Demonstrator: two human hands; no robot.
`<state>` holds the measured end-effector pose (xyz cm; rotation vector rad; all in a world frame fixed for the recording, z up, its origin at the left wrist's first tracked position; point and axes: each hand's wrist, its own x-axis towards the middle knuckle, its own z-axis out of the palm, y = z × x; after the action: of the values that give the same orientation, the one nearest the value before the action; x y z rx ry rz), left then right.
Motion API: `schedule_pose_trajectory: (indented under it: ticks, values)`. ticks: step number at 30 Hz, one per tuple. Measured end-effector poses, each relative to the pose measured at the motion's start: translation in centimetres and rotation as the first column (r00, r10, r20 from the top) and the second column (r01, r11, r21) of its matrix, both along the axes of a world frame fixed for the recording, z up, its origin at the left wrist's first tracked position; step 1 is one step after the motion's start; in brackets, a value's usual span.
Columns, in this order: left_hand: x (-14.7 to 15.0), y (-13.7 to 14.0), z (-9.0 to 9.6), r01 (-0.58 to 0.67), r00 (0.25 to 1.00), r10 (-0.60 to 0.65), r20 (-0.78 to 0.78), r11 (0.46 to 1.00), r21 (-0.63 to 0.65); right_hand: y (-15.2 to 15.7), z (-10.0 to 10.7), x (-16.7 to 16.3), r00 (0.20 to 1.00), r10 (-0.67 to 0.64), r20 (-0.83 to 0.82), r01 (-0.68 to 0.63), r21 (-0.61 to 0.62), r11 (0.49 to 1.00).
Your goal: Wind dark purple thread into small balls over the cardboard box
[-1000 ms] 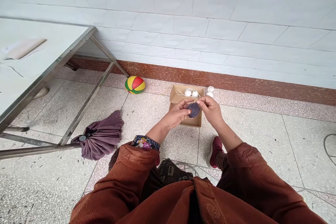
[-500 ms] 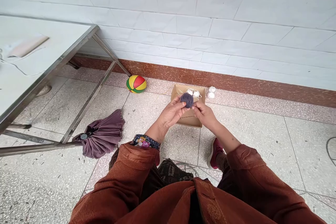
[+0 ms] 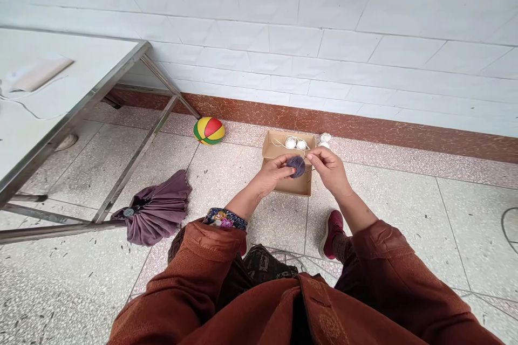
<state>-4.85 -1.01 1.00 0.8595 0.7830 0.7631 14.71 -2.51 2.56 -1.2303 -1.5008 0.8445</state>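
A dark purple-grey ball of yarn is held in the fingers of my left hand. My right hand is to its right, thumb and forefinger pinched on a thin strand of yarn that runs to the ball. Below both hands an open cardboard box lies on the floor. In its far part are two white balls of yarn with a loose pale strand. More white yarn sits on the floor just right of the box, partly hidden behind my right hand.
A red, yellow and green ball rests by the wall. Left of me stands a metal-framed table, with a folded purple umbrella on the floor by its leg. My red shoe is near the box.
My right hand has moved right and slightly up, away from the yarn ball, drawing the strand out. The ball has shifted a little right and down and turned in my left hand.
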Motion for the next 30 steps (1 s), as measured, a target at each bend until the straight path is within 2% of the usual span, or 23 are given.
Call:
schedule_pose_trajectory:
  ticks: [3, 5, 7, 11, 16, 20, 23, 26, 28, 30]
  values:
    - [0.0, -0.4, 0.7, 0.108, 0.983, -0.103, 0.154, 0.994, -0.024, 0.4, -1.0, 0.0, 0.998, -0.055, -0.009, 0.055, -0.080, 0.995]
    - [0.0, -0.5, 1.0, 0.143, 0.963, -0.128, 0.236, 0.989, -0.047, 0.3, -1.4, -0.3, 0.998, -0.061, -0.005, 0.060, -0.109, 0.992]
    - [0.0, -0.6, 1.2, 0.128, 0.951, -0.105, 0.291, 0.990, -0.061, 0.2, -1.7, -0.6, 0.998, -0.066, 0.020, 0.068, -0.109, 0.992]
    - [0.1, -0.4, 1.0, -0.003, 0.941, 0.034, 0.337, 0.996, -0.093, 0.1, -2.2, -1.1, 0.994, -0.047, 0.098, 0.053, -0.066, 0.996]
    - [0.0, 0.2, 0.7, -0.181, 0.935, 0.206, 0.288, 0.977, -0.113, -0.1, -3.1, -1.7, 0.969, 0.069, 0.239, -0.067, -0.015, 0.998]
    - [-0.4, 0.4, 0.5, -0.249, 0.948, 0.265, 0.177, 0.963, -0.105, -0.5, -3.5, -2.3, 0.924, 0.206, 0.322, -0.213, -0.014, 0.977]
    - [-0.6, 0.6, 0.0, -0.291, 0.945, 0.301, 0.124, 0.952, -0.091, -1.0, -2.9, -2.8, 0.865, 0.372, 0.337, -0.386, -0.028, 0.922]
    - [-0.7, 0.8, -0.5, -0.321, 0.944, 0.323, 0.060, 0.946, -0.048, -1.3, -1.4, -2.9, 0.828, 0.500, 0.254, -0.511, -0.024, 0.859]
    - [-0.8, 0.8, -0.7, -0.313, 0.950, 0.313, 0.001, 0.950, -0.007, -1.3, -0.4, -2.5, 0.871, 0.464, 0.162, -0.469, -0.002, 0.883]
    - [-0.9, 0.6, -0.6, -0.251, 0.967, 0.252, -0.048, 0.968, 0.011, -1.0, 0.3, -1.9, 0.945, 0.320, 0.073, -0.322, 0.019, 0.946]
